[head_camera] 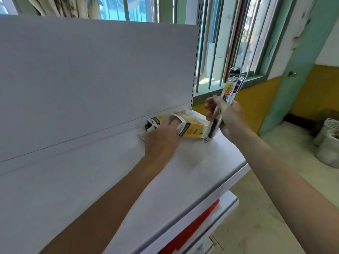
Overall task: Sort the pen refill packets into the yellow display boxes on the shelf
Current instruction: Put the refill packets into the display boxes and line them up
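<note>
Probably light, floppy and slippery, the pen refill packets (232,85) stand clenched by their lower half in the right hand (226,117), just beside the yellow display box (192,130) under the blurred left hand (161,141), whose grip I cannot tell.

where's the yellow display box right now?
Head view, centre-right: yellow display box lies on the white shelf, between the left hand and the right hand holding refill packets.

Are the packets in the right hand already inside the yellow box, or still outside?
Outside: the right hand grips the packets, which stick up beside the yellow box.
</note>
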{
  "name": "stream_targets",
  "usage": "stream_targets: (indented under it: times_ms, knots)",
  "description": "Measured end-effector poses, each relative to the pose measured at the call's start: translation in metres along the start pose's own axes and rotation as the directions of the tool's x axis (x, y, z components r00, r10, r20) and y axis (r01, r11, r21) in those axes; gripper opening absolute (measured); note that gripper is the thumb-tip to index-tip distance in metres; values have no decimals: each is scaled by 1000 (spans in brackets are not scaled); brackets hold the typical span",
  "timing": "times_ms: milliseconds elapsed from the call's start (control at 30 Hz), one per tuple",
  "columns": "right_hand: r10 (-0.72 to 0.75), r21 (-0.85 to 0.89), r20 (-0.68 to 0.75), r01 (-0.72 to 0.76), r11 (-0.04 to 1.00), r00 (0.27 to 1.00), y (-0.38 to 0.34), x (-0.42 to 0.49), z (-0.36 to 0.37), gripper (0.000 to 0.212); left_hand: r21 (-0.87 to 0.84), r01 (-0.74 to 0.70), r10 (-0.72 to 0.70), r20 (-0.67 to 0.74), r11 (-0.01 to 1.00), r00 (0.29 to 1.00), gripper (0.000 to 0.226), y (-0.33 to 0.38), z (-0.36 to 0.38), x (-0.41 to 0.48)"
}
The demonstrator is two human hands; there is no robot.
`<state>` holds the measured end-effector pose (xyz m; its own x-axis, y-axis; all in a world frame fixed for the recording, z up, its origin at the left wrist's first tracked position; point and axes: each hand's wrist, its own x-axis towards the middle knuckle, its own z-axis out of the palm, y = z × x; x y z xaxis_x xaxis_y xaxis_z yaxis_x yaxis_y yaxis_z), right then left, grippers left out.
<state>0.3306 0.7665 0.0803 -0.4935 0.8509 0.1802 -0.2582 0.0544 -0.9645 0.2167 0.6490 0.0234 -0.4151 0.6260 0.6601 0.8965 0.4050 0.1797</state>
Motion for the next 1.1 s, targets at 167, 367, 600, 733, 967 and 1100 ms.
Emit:
stream_targets:
  times_ms: [167, 367, 600, 733, 967, 1100]
  knots:
    - [-37, 349, 114, -5, 937, 993, -52, 37, -12, 29, -132, -93, 65, -202, 987, 977, 13, 19, -18, 49]
    - [-213, 488, 317, 33, 872, 924, -94, 58, -9, 31, -357, -79, -4, -224, 931, 975, 20, 41, -14, 66]
    - [-326, 340, 379, 198, 919, 866, -76, 71, 18, 31, -321, -4, -58, -182, 947, 982, 35, 50, -14, 65]
    - [-292, 285, 402, 184, 941, 868, -50, 75, 27, 27, -300, 45, -91, -141, 953, 986, 32, 46, -22, 62]
    - [-292, 165, 414, 244, 956, 862, -49, 64, 48, 20, -314, 55, -102, -135, 948, 986, 29, 37, -33, 49]
    - [-318, 81, 426, 314, 946, 847, -49, 58, 46, 36, -322, 77, -139, -174, 944, 975, 36, 37, -33, 45]
